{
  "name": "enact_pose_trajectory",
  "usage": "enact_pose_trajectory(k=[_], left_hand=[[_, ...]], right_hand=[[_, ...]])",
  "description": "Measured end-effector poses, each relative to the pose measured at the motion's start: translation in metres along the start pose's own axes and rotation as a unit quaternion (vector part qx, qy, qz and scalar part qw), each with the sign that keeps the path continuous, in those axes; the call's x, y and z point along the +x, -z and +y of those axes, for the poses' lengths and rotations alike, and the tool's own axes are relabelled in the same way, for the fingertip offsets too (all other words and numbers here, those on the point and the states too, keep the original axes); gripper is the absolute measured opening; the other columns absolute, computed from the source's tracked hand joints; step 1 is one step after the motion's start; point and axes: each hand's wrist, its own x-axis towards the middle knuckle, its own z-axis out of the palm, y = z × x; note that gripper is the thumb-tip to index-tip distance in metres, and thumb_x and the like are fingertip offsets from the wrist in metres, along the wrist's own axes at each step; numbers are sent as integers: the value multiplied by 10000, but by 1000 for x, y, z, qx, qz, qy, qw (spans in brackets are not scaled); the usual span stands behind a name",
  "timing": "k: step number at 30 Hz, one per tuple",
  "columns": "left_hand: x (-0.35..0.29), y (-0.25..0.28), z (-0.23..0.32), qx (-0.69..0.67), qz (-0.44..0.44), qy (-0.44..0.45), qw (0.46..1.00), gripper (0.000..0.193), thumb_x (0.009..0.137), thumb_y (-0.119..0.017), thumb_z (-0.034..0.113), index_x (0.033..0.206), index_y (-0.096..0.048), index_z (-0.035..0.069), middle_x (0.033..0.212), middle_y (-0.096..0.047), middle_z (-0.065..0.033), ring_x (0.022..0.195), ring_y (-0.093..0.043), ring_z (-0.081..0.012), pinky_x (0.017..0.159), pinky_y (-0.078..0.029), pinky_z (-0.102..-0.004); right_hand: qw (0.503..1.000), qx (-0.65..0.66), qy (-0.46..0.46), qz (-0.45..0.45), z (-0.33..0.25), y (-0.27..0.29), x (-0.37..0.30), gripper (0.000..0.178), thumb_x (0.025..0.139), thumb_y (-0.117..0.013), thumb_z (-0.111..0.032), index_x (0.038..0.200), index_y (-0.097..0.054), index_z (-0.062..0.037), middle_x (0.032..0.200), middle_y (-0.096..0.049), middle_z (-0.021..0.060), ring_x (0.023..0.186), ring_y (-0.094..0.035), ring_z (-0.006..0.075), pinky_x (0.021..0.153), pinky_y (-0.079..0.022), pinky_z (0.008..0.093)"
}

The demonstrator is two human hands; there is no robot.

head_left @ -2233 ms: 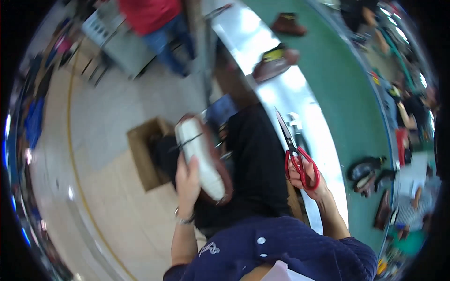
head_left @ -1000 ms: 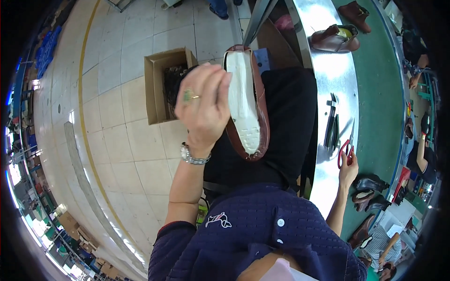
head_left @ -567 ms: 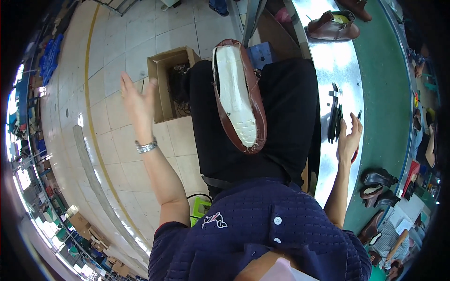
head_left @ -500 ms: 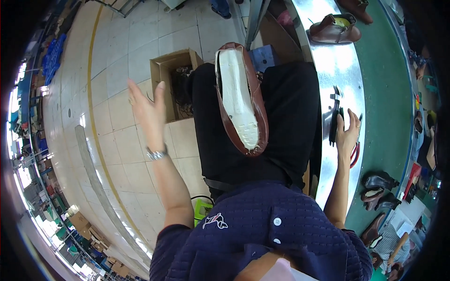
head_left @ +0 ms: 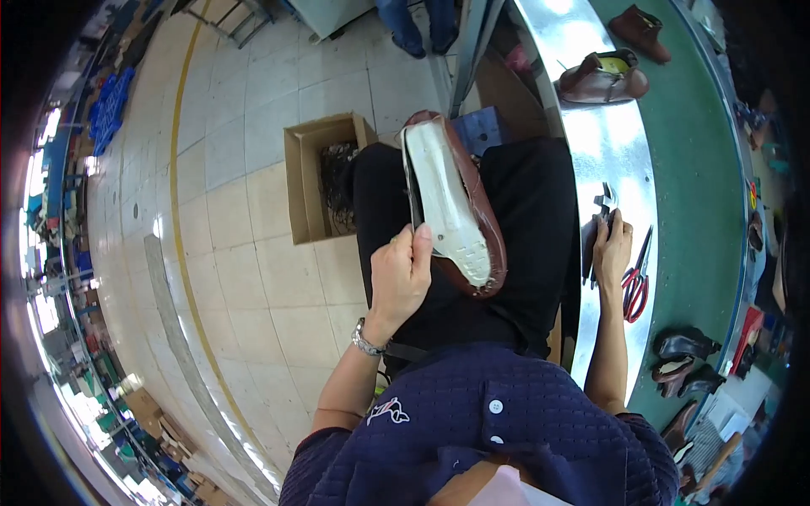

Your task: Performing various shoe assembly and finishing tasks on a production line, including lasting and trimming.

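Observation:
Across my lap, sole side up, lies a brown leather shoe upper with a pale insole showing along its middle. My left hand, a metal watch on its wrist, pinches the loose left edge of the upper between thumb and fingers. On the metal bench to the right, my right hand has its fingers closed round black-handled pliers. Their metal head points away from me, and the fingers hide part of the handles. Beside that hand rests a pair of red-handled scissors.
An open cardboard box with dark scraps stands on the floor by my left knee. A blue box is beyond my knees. Brown boots sit at the bench's far end; dark shoes lie on the green surface.
My left hand has come in from the open floor side and taken the upper's edge. My right hand has closed on the pliers. The shoe appears lower and slightly right in view.

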Motion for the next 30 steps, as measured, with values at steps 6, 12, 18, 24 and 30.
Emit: enact_pose_trajectory(k=[6,12,18,24,30], left_hand=[[45,-1,51,25,-78,-209,975,248,849,-710,276,819,-641,40,642,-598,-84,584,-568,-254,624,-459,-370],[170,-45,54,52,-87,-397,912,463,796,-738,278,1157,-658,-1,1021,-684,-145,913,-629,-302,885,-464,-370],[201,-56,54,28,-203,-340,918,301,914,-588,277,947,-703,1,835,-688,-202,815,-676,-342,748,-521,-444],[200,-70,65,157,-90,-247,952,364,955,-532,326,803,-622,9,743,-659,-204,784,-669,-356,709,-511,-481],[204,-44,60,81,-217,-130,964,579,792,-683,521,947,-647,-36,849,-673,-219,827,-665,-356,761,-513,-449]], right_hand=[[757,559,-282,-187,23,37,22,354,967,-570,-250,1217,-612,-3,804,-598,55,858,-597,116,662,-510,248],[485,794,-224,-289,5,79,-1,491,981,-565,-267,1355,-409,10,1005,-634,166,749,-621,149,473,-479,162],[641,653,-135,-380,-46,139,-2,714,922,-591,-76,1523,-205,-68,977,-673,172,700,-618,154,505,-394,178],[719,505,-3,-477,-99,161,39,731,958,-527,-64,1555,-111,-137,1052,-667,117,916,-613,143,750,-464,253],[763,377,123,-511,-144,153,79,724,970,-507,-69,1555,-86,-136,1136,-642,112,987,-623,164,875,-490,282]])
